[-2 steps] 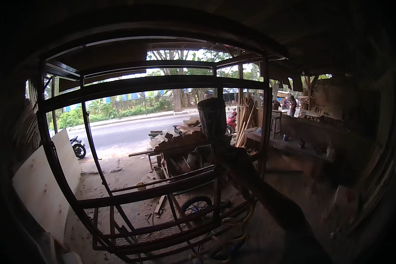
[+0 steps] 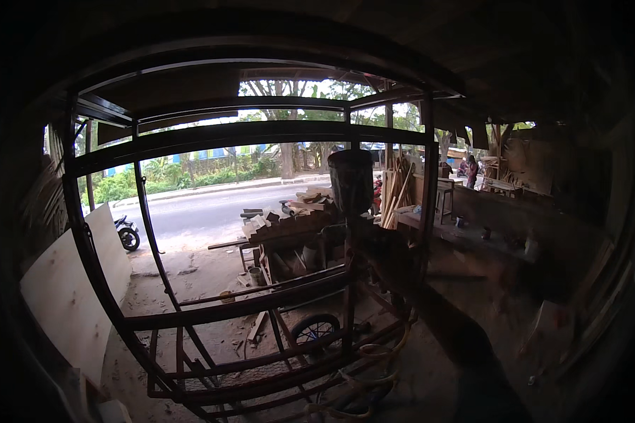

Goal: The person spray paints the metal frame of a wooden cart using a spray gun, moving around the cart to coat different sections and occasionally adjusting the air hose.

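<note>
My right hand (image 2: pixel 384 257) is raised in front of me, its forearm coming up from the lower right. Its fingers are closed round the handle of a spray gun, whose dark, stained cup (image 2: pixel 351 185) stands upright above the hand. The gun's body and nozzle are lost in shadow. A pale yellow hose (image 2: pixel 363 384) hangs in loops below. Beyond the gun stands a tall dark frame (image 2: pixel 233 307) of bars, with mesh low down. Whether the gun touches a bar I cannot tell. My left hand is out of view.
A pale board (image 2: pixel 74 289) leans at the left. Behind the frame, offcuts (image 2: pixel 303 204) are heaped on a bench, with a spoked wheel (image 2: pixel 315 328) below. A long bench (image 2: pixel 473 236) with small containers runs along the right. A road (image 2: pixel 212 204) lies beyond; a person (image 2: pixel 472 171) stands far off.
My right hand and the spray gun have shifted a little to the right, the cup slightly higher. The grip is unchanged.
</note>
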A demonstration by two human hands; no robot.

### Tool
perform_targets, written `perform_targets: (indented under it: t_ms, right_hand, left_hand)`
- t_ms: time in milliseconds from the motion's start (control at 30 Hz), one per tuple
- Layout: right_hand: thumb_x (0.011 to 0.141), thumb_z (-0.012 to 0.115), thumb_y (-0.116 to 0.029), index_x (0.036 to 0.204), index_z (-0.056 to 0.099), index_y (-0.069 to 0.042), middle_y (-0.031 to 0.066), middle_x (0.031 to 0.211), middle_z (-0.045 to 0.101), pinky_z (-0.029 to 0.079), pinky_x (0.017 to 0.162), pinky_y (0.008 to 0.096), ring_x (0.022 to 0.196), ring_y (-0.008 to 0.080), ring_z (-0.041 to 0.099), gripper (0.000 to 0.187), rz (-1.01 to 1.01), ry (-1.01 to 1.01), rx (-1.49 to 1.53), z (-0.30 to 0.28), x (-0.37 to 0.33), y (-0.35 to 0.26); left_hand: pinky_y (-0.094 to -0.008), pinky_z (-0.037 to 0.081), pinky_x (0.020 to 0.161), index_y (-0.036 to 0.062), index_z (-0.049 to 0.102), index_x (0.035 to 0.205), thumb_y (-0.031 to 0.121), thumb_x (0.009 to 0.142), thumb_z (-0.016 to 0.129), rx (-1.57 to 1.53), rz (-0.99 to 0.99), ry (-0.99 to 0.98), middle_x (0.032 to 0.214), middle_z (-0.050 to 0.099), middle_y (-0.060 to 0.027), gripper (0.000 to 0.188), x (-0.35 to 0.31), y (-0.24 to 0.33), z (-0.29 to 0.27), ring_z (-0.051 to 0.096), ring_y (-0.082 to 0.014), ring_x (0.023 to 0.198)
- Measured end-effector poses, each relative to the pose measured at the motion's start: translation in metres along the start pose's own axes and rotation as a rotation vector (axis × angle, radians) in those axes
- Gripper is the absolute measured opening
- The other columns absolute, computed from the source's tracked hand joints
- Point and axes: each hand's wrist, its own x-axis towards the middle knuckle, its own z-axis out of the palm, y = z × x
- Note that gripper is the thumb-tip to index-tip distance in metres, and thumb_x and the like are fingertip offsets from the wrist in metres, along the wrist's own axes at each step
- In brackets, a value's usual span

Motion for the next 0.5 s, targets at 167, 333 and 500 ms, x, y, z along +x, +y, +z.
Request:
perform_targets:
  t_ms: [167, 333, 500]
  right_hand:
    - [0.093, 0.069, -0.028, 0.102, 0.071, -0.002, 0.0042, 0.077, 0.069, 0.050, 0.065, 0.0295, 0.072, 0.0101, 0.065, 0.028, -0.018, 0.251, 0.033, -0.049, 0.039, -0.033]
    - [0.092, 0.070, -0.033, 0.091, 0.071, 0.000, 0.0053, 0.075, 0.068, 0.046, 0.064, 0.0302, 0.069, 0.0105, 0.062, 0.033, -0.135, 0.486, 0.003, -0.121, 0.085, -0.024]
    - [0.093, 0.066, -0.009, 0.113, 0.067, -0.009, 0.0093, 0.096, 0.070, 0.052, 0.074, 0.0368, 0.084, 0.0239, 0.067, 0.020, -0.135, 0.675, 0.044, -0.168, 0.120, -0.018]
  left_hand:
    - [-0.0234, 0.039, 0.060, -0.0011, 0.074, 0.094, 0.019, 0.095, 0.062, -0.051, 0.087, 0.017, 0.087, 0.061, -0.0018, 0.023, -0.001, 0.006, 0.024, 0.053, -0.0085, 0.071]
    - [-0.0220, 0.039, 0.062, -0.0004, 0.072, 0.098, 0.019, 0.095, 0.064, -0.113, 0.071, 0.026, 0.084, 0.061, 0.0023, 0.021, 0.014, 0.015, 0.028, 0.052, -0.0054, 0.073]
    - [-0.0201, 0.038, 0.060, -0.0001, 0.071, 0.098, 0.016, 0.095, 0.066, -0.144, 0.112, 0.013, 0.082, 0.061, 0.0021, 0.017, 0.029, 0.008, 0.029, 0.051, -0.0044, 0.073]
